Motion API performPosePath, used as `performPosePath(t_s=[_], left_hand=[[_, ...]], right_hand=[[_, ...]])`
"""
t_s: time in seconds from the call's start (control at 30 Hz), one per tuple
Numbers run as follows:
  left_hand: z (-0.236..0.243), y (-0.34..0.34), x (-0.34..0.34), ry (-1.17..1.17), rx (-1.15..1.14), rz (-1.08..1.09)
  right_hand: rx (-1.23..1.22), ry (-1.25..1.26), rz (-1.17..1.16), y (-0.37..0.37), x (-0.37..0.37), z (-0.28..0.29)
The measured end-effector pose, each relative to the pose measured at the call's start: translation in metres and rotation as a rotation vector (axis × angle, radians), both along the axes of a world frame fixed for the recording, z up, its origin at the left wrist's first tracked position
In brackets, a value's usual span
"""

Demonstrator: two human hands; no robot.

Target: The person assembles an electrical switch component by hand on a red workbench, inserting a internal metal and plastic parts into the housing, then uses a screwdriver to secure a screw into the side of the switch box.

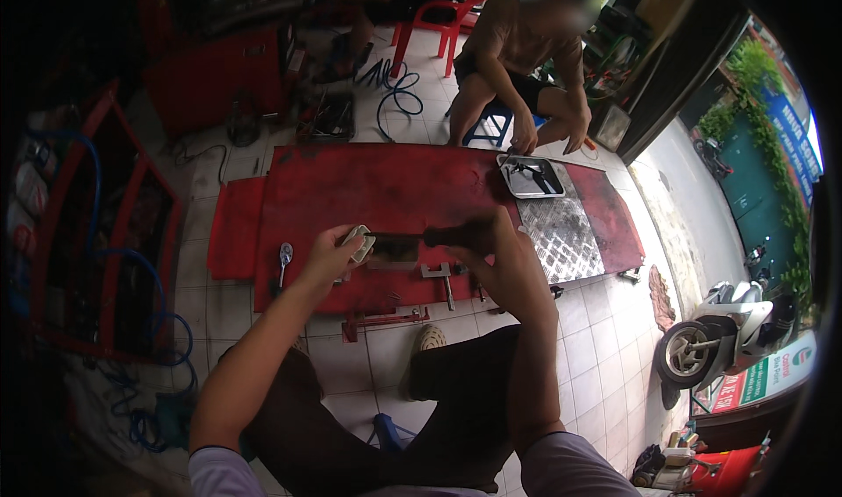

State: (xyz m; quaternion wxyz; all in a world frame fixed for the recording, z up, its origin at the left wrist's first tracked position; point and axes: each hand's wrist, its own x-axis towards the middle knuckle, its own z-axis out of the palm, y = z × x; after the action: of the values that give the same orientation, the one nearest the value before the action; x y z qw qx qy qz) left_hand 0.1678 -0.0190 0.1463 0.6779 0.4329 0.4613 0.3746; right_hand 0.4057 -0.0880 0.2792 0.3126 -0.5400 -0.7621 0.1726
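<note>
My left hand (331,253) grips a small pale plastic piece (358,244) above the red work table (307,190). My right hand (496,256) holds a dark tool (452,234) with a long, narrow end that reaches across to the pale piece; its exact kind is unclear. An open box-like container (392,257) sits just beneath. A ratchet (284,264) lies left of my left hand, and a metal T-shaped tool (443,282) lies near the front edge, between my hands.
A seated person (517,58) faces me beside a metal tray (531,176) with tools; another person is at the back near a red chair (443,19). A red cart (105,243) with blue hose stands left, a scooter (710,339) right. Diamond-plate (561,234) covers the table's right part.
</note>
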Motion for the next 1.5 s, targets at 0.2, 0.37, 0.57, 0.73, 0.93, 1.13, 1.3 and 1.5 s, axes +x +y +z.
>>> performPosePath(t_s=[0.2, 0.37, 0.57, 0.73, 0.93, 1.13, 1.3, 1.5], left_hand=[[-0.005, -0.001, 0.001, -0.048, -0.014, 0.011], [-0.008, -0.003, -0.006, 0.022, -0.028, -0.016], [-0.011, -0.009, 0.002, 0.015, -0.040, 0.051], [-0.006, -0.007, 0.005, 0.008, -0.013, 0.007], [-0.015, -0.007, 0.005, -0.030, -0.032, -0.003], [-0.015, -0.010, 0.003, -0.054, -0.054, 0.021], [-0.015, -0.015, 0.000, -0.046, -0.083, 0.022], [-0.005, -0.013, -0.010, -0.011, -0.042, 0.001]], right_hand=[[0.041, 0.151, 0.049, -0.003, -0.005, -0.001], [0.031, 0.104, 0.079, -0.004, -0.015, -0.008], [0.218, 0.126, 0.044, 0.000, -0.018, -0.011], [0.073, 0.230, 0.002, 0.000, -0.020, -0.013], [0.060, 0.386, -0.050, 0.004, -0.025, -0.010], [0.058, 0.263, -0.051, 0.002, -0.024, -0.013], [0.012, 0.262, -0.145, -0.001, -0.029, -0.004], [0.042, 0.413, 0.094, -0.005, -0.032, -0.011]])
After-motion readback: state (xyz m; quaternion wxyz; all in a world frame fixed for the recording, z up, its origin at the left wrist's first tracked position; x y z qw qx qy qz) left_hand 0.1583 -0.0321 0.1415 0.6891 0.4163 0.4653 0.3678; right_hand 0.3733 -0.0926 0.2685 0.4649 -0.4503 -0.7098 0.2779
